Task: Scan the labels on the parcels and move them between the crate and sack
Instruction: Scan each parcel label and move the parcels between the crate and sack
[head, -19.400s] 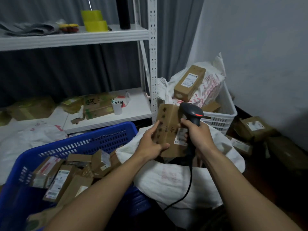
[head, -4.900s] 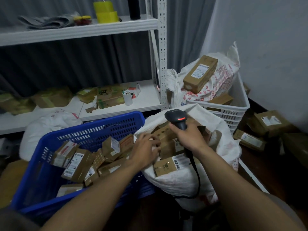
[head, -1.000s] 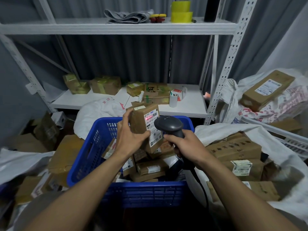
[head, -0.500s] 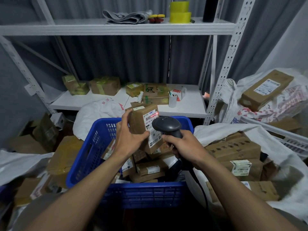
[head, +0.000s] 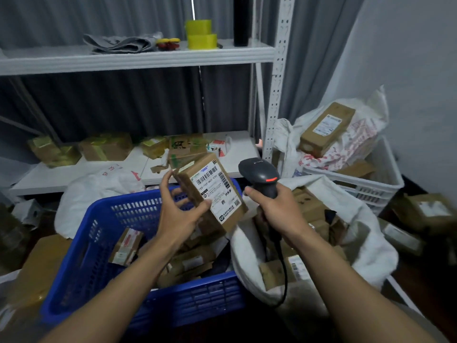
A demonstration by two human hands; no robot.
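My left hand (head: 180, 214) holds a brown cardboard parcel (head: 210, 191) tilted in the air, its white barcode label facing up, thumb pressed on the label's lower edge. It hangs over the right rim of the blue crate (head: 99, 248), which holds several small parcels. My right hand (head: 274, 209) grips a black handheld scanner (head: 259, 174) by its handle, head upright and just right of the parcel, cable hanging down. The open white sack (head: 356, 219) with several parcels inside lies right of the crate, under my right hand.
A white metal shelf (head: 138, 58) stands behind, with taped boxes on its lower board. A white crate (head: 378, 179) at the right holds a printed bag and a long box (head: 326, 127). Loose boxes and white bags lie on the floor on both sides.
The parcel has tipped from upright to slanted and moved right toward the sack. The scanner has drawn away from the label and points upward. My view has swung to the right.
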